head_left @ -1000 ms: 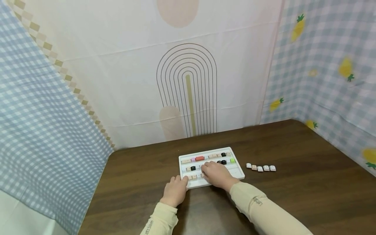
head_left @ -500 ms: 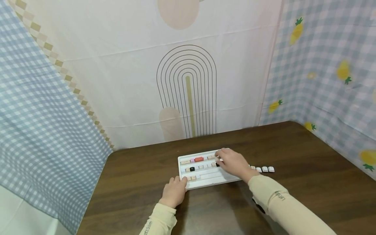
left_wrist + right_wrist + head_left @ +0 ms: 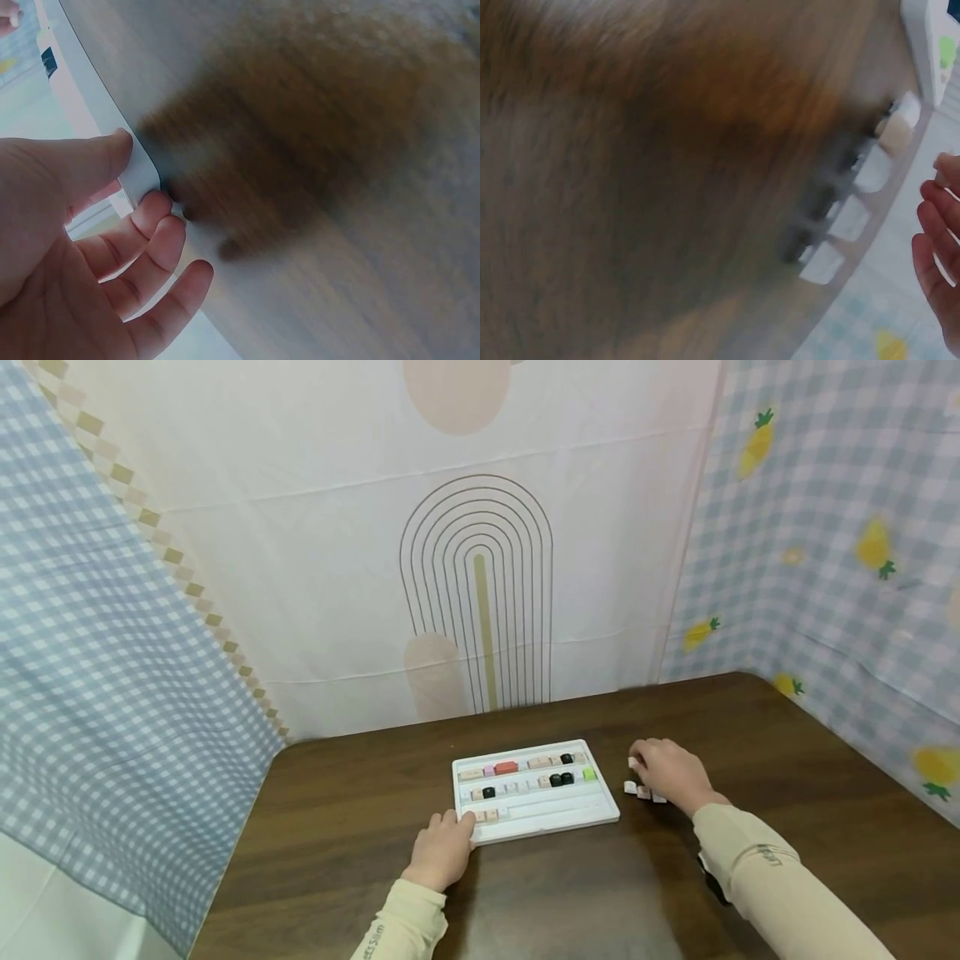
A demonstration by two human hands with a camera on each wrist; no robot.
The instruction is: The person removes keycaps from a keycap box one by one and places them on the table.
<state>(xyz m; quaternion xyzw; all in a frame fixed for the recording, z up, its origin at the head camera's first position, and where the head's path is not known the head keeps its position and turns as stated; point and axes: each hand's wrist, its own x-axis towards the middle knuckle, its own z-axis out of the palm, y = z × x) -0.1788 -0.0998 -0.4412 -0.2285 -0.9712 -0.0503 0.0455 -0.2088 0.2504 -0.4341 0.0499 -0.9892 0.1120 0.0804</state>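
A white tray (image 3: 546,825) with rows of keycaps lies on the brown table. My left hand (image 3: 440,847) holds its front left corner; in the left wrist view the thumb lies on the rim and the fingers curl at the edge. To the right of the tray, my right hand (image 3: 675,774) pinches a small pale keycap (image 3: 633,762) above the table. A short row of loose keycaps (image 3: 630,787) lies beneath that hand, partly hidden by it. The right wrist view shows the row more fully: white keycaps (image 3: 849,217) and one beige keycap (image 3: 895,135).
The tray's upper rows hold a red keycap (image 3: 506,767), several black keycaps (image 3: 556,780) and a green keycap (image 3: 588,774). A few pale keycaps (image 3: 492,815) sit at the left of the lowest filled row. Patterned cloth (image 3: 337,568) hangs behind the table (image 3: 360,777) and at both sides.
My right hand has moved from the tray's lower row, over its right end, to the loose keycaps. One keycap has left the lower row. My left hand stays at the corner.
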